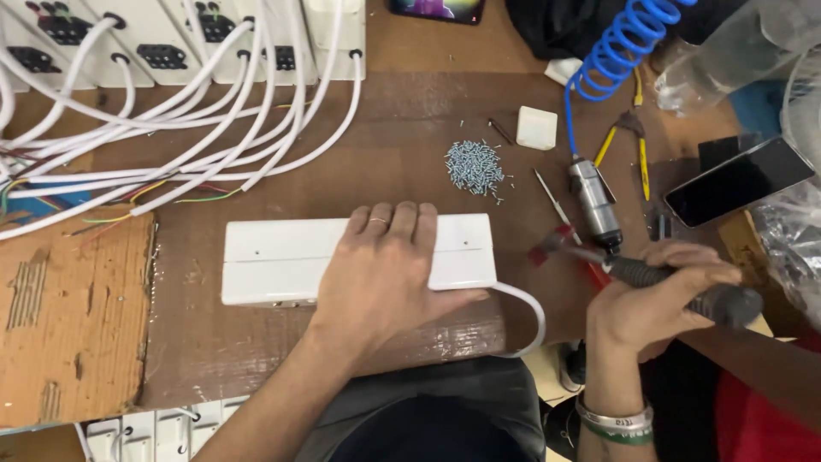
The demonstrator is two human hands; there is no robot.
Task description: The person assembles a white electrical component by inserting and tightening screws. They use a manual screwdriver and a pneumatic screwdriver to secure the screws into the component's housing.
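A long white plastic box (274,257) lies flat on the brown workbench (385,154), back side up. My left hand (385,274) presses flat on its right half, fingers spread over the far edge. A white cable (530,316) loops out of the box's right end. My right hand (650,299) grips the dark ribbed handle of a hammer (684,287), whose head (547,246) points left, just off the box's right end and above the bench.
A pile of small silver screws (475,165) lies behind the box. A pneumatic screwdriver (594,201) with a blue coiled hose (616,47), yellow-handled pliers (637,141), a small white cap (536,127) and a black phone (737,180) lie right. More white boxes with cables (171,85) fill the back left. Cardboard (68,316) lies left.
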